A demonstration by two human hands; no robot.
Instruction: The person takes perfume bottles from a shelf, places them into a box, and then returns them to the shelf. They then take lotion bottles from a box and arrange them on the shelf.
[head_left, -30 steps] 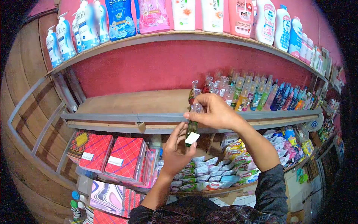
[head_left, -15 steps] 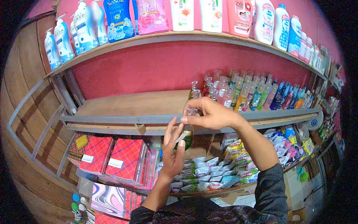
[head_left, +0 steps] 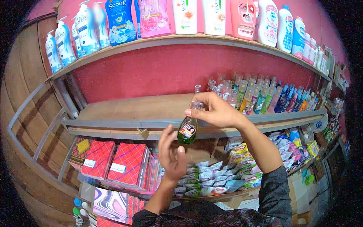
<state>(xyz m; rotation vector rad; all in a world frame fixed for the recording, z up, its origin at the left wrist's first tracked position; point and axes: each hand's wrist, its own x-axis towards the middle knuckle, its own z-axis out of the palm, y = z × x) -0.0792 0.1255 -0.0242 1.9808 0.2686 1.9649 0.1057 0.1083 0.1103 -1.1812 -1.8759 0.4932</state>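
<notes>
A small bottle of green liquid (head_left: 187, 131) with a dark picture label hangs upright, slightly tilted, in front of the middle shelf's edge. My right hand (head_left: 213, 109) pinches it by the clear cap at its top. Just left of and below the bottle is my left hand (head_left: 172, 153), its fingers apart and slightly curled, holding nothing. Behind my right hand, rows of slim spray bottles (head_left: 261, 96) stand on the middle shelf (head_left: 132, 106), with clear-capped bottles (head_left: 227, 89) at their left end.
Pump bottles (head_left: 87, 30), pouches (head_left: 121, 22) and lotion bottles (head_left: 215, 17) line the upper shelf (head_left: 170, 39). Below are red plaid boxes (head_left: 126, 162), small packets (head_left: 206, 176) and a metal frame (head_left: 26, 102) at the left.
My left hand has come off the bottle and moved slightly left and down. The bottle's label now faces the camera, while my right hand still holds the cap.
</notes>
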